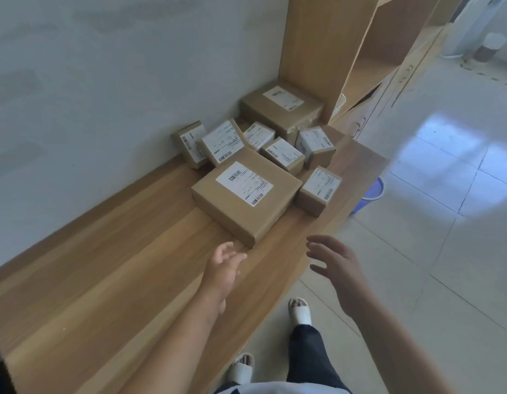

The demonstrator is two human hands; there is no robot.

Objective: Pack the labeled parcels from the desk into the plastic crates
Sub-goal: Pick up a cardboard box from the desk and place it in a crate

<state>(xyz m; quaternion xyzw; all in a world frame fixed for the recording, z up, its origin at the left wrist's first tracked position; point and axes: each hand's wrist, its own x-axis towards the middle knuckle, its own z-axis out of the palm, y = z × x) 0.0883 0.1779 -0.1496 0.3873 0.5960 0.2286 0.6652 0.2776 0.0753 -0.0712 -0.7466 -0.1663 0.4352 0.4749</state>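
Both hands out, empty. Left hand (225, 263) over the desk (104, 265), fingers loosely spread, just short of the near corner of the big flat parcel (246, 199). Right hand (336, 264) past the desk edge, over the floor (417, 251), fingers wide apart. Eight labeled parcels clustered at the desk's far end by the wall (118, 81); a second large box (282, 108) at the back against the wooden cabinet (312, 46), small ones between. Blue bucket (370, 194) on the floor beyond the desk edge.
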